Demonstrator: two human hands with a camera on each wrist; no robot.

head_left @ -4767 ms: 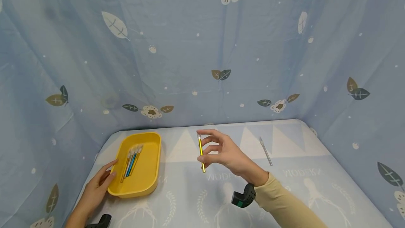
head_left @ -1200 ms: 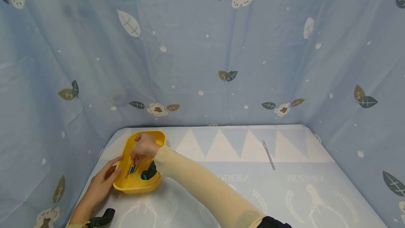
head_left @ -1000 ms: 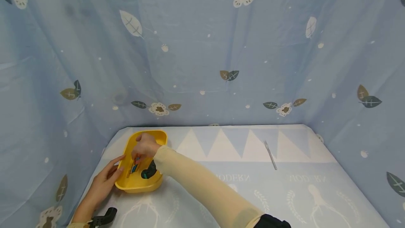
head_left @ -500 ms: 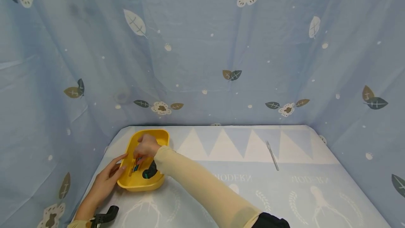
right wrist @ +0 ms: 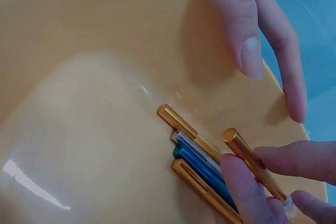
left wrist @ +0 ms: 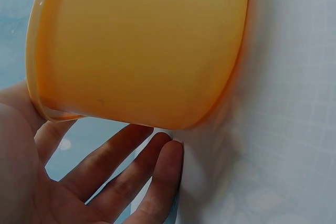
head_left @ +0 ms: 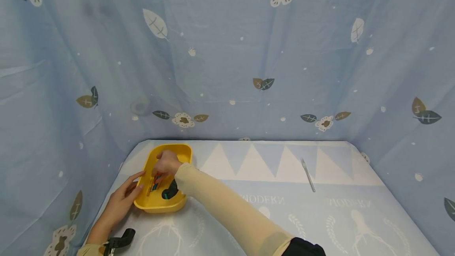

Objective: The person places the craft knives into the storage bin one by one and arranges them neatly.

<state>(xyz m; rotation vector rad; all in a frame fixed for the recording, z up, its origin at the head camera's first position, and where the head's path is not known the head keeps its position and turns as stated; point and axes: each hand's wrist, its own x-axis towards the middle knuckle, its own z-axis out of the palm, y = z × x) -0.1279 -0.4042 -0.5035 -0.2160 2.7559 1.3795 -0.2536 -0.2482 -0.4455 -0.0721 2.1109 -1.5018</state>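
Note:
My left hand (head_left: 122, 200) holds the near-left rim of a yellow plastic tray (head_left: 187, 154). In the right wrist view one of its digits hooks inside the rim; its other fingers lie outside, below the wall, in the left wrist view. My right hand (head_left: 166, 165) is down inside the tray. Between thumb and fingers it pinches a gold metal craft knife (right wrist: 247, 156) with a knurled grip and a pale tip cap. Beside it on the tray floor lie several more craft knives, including a blue one (right wrist: 205, 169) and a gold one (right wrist: 202, 187), their far ends hidden by my fingers.
A silver craft knife (head_left: 307, 175) lies alone on the right side of the table. A patterned pale cloth (head_left: 263, 192) covers the table, and a blue leaf-print curtain (head_left: 220, 70) encloses its back and sides.
Several seconds ago my right hand held a gold craft knife upright over the middle of the table; it is now low in the tray. Over the last second both hands barely move.

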